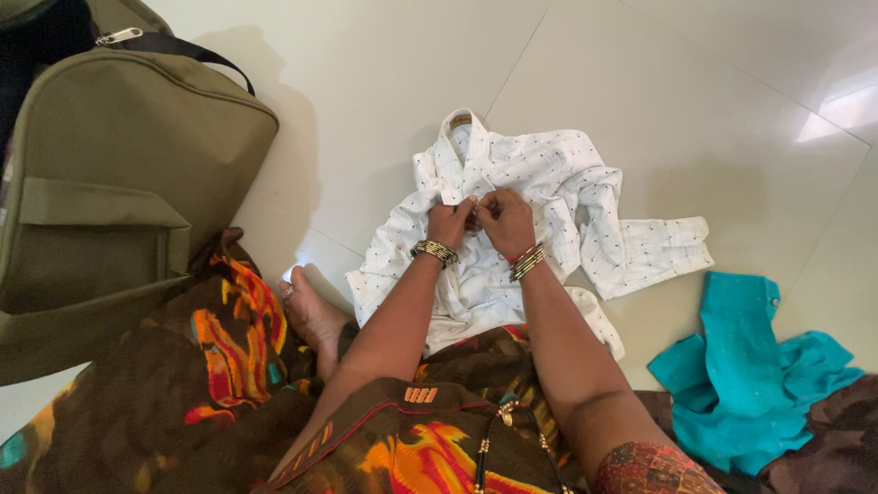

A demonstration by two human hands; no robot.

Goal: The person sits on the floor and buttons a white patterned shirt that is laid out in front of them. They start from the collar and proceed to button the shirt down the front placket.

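Hands [451,222] [506,220], grips pinched on white shirt [549,174], over glossy tiled floor [713,101].

Bright, sharp; glare on floor [846,110] upper right; soft shadows.

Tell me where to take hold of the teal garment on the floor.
Grip the teal garment at its upper flap, coming from the far side. That end lies flat and free on the floor tile, while its near edge seems to rest on dark cloth and looks bunched.
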